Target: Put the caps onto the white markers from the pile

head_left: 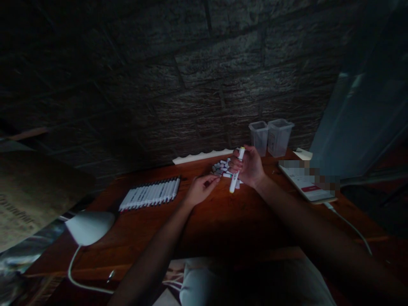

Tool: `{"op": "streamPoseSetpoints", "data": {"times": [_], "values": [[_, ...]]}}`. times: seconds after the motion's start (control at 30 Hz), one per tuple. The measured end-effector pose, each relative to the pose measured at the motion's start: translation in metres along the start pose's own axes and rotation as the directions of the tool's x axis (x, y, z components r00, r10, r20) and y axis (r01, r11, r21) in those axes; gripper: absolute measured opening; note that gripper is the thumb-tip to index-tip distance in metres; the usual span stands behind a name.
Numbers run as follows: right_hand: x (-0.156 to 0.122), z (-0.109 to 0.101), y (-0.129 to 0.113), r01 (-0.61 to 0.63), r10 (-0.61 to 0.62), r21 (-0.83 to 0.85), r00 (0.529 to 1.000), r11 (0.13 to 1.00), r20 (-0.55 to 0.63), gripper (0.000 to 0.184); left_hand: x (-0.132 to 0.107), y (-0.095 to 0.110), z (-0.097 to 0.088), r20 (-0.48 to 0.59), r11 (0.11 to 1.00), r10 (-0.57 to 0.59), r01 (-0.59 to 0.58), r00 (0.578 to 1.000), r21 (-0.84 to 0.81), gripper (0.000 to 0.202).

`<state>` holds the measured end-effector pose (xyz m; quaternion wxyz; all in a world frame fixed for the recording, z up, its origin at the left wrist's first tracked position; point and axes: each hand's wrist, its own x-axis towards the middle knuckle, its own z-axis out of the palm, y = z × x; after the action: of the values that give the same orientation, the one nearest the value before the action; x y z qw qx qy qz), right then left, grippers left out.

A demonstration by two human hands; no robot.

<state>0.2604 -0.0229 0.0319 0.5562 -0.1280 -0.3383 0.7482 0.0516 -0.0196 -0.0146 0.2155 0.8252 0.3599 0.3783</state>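
In my right hand [250,166] is a white marker [235,177] with yellow ends, held upright at a tilt with the fingers wrapped round it. Behind and beside it lies a loose pile of white markers [227,174] with differently coloured ends, partly hidden by that hand. My left hand [201,188] is at the near left edge of the pile, its thumb and fingertips drawn together. Whether something is pinched there is too dark to tell. Further left, a row of white markers [151,194] with dark ends lies side by side on the wooden table [204,229].
Two clear plastic containers [279,138] stand at the back right against the stone wall [204,97]. A tablet [306,180] with a white cable lies at the right. At the left are a white lamp-like object [91,227] with a cord and a brown paper bag [35,195].
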Motion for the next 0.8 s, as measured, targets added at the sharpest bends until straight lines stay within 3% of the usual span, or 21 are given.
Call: {"op": "streamPoseSetpoints", "data": {"times": [0.23,0.57,0.8], "values": [[0.000,0.002,0.002,-0.050,0.047,0.116,0.999,0.992,0.027,0.050,0.000,0.003,-0.002,0.030,0.998,-0.011,0.010,0.999,0.060,0.021],[0.000,0.011,0.006,-0.046,0.062,0.114,0.988,0.992,-0.139,0.041,0.001,0.004,-0.002,0.016,0.997,0.021,-0.022,1.000,0.078,0.020],[-0.001,0.011,0.005,-0.064,0.070,0.101,0.996,0.993,-0.057,0.049,0.001,0.001,-0.003,0.004,0.996,0.026,-0.026,1.000,0.087,0.020]]}}
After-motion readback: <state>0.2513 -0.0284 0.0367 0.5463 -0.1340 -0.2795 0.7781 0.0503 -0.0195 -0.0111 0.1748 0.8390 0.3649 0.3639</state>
